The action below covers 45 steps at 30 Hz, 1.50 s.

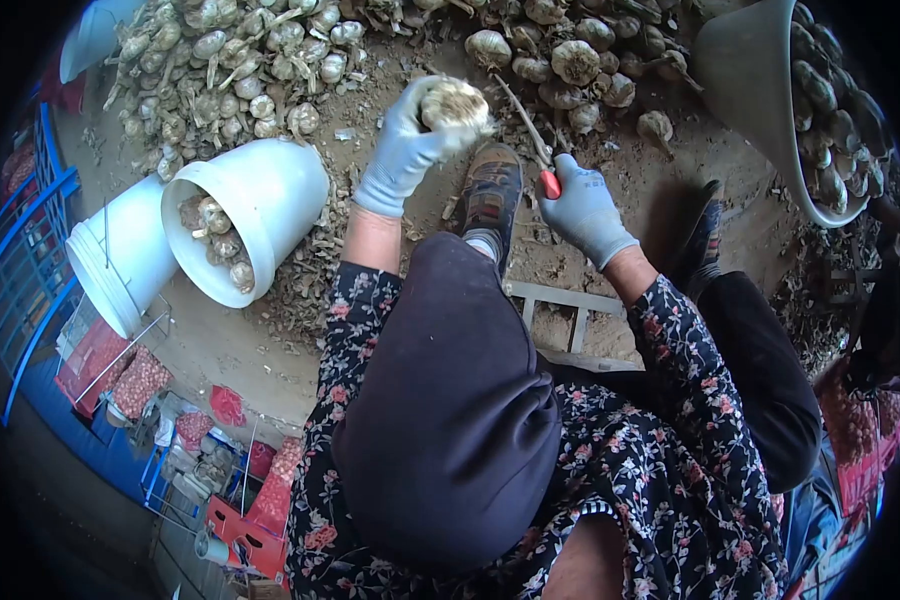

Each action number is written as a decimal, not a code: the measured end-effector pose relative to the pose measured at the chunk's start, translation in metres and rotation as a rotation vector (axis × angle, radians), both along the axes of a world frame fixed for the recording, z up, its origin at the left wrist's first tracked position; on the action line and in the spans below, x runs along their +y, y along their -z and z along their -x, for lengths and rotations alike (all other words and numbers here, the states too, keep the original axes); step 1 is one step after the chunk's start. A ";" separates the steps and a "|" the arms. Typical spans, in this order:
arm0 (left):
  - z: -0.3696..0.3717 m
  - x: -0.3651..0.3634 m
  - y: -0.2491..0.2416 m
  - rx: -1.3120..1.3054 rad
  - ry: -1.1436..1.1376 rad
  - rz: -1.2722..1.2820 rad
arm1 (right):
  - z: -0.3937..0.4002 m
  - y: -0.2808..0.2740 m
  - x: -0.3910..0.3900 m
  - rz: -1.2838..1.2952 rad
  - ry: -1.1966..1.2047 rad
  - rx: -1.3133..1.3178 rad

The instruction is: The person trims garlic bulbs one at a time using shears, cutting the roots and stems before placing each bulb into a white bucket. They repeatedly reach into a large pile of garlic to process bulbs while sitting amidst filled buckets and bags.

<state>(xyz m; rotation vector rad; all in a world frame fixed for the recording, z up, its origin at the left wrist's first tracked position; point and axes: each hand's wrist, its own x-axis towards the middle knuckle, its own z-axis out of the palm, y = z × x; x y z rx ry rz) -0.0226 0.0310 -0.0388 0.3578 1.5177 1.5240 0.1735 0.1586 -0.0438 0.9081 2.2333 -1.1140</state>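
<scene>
My left hand (402, 150), in a pale work glove, is closed around a garlic bulb (455, 104); the bulb is a little blurred. In my right hand (587, 210), also gloved, are long-bladed shears with a red handle (550, 184). Their blades (523, 115) point up and left, towards loose garlic, and sit apart from the held bulb. Beyond my hands lie two heaps of garlic on the ground, a pale left heap (215, 75) and a browner right heap (582, 70). Part of the shears' grip is hidden by my fingers.
A white bucket (295, 185) lies tipped at left with several bulbs inside, beside another white bucket (120, 255). At right, a large bucket (740, 90) holds garlic. Red mesh sacks (140, 382) stand by blue railings (45, 290). My shoe (493, 190) rests between the hands.
</scene>
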 end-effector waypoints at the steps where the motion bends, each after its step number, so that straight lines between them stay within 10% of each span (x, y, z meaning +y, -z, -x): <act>1: 0.001 -0.004 0.005 -0.076 -0.036 0.018 | -0.008 -0.003 -0.003 0.021 0.029 0.029; 6: -0.007 -0.006 0.011 -0.035 -0.198 -0.009 | -0.028 -0.028 -0.022 0.021 0.029 0.083; 16: -0.016 -0.003 0.001 0.962 0.209 0.491 | 0.017 -0.018 -0.019 -0.179 -0.174 0.098; 21: -0.010 -0.008 0.005 0.522 0.151 0.518 | 0.020 -0.008 -0.018 0.118 0.083 0.048; 24: -0.012 -0.023 0.024 -0.340 -0.312 -0.142 | 0.000 -0.013 -0.016 0.302 0.248 0.045; 28: -0.020 -0.021 0.010 -0.555 -0.358 -0.354 | -0.015 -0.029 -0.020 0.563 0.234 0.012; 40: -0.038 -0.022 -0.002 -0.098 -0.275 -0.048 | 0.012 0.000 -0.048 0.436 0.246 0.144; 45: -0.019 -0.081 -0.054 0.174 -0.745 -0.103 | -0.004 -0.015 -0.044 0.683 0.527 0.083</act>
